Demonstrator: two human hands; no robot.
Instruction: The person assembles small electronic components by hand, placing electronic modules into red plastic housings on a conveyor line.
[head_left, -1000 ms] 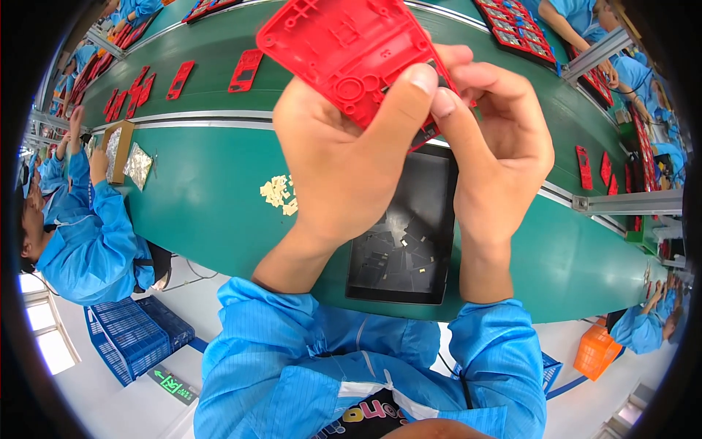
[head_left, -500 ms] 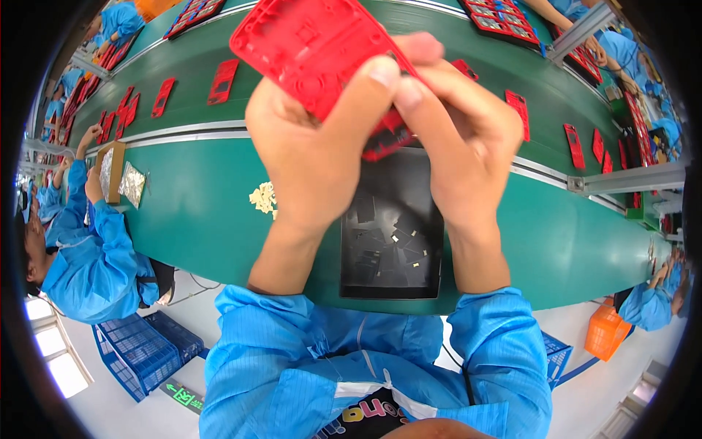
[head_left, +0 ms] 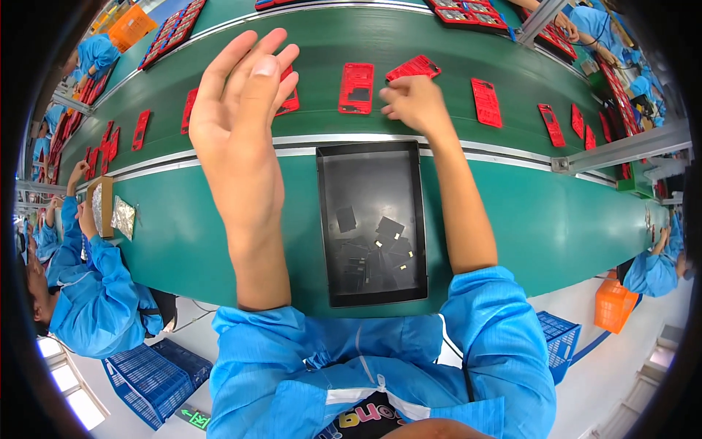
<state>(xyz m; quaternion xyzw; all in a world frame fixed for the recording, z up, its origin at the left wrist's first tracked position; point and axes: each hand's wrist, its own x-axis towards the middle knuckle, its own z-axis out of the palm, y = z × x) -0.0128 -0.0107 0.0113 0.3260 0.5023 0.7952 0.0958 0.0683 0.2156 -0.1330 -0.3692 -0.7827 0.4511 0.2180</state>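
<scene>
My left hand [head_left: 245,102] is raised above the belt's near edge, fingers stretched up and nothing in it. Behind its fingers a red plastic casing [head_left: 290,99] is partly hidden. My right hand [head_left: 418,106], a little blurred, reaches over the green conveyor belt with its fingers loosely apart and no object seen in them. Just beyond it lies a slanted red casing [head_left: 414,67]; whether the fingertips touch it I cannot make out. Another red casing [head_left: 357,88] with a dark patch lies between the two hands. A black tray [head_left: 329,219] in front of me contains thin dark pieces [head_left: 391,227].
More red casings [head_left: 485,102] lie along the belt [head_left: 453,121]. A metal rail [head_left: 504,154] divides belt from green worktop [head_left: 197,234]. At left a co-worker in blue [head_left: 95,293] sits by a cardboard box [head_left: 101,205]. A metal post [head_left: 621,143] stands right. Blue crates [head_left: 157,377] are on the floor.
Both hands held a red casing up close; now they are apart and hold none. My right hand has moved out over the belt, and the tray shows in full.
</scene>
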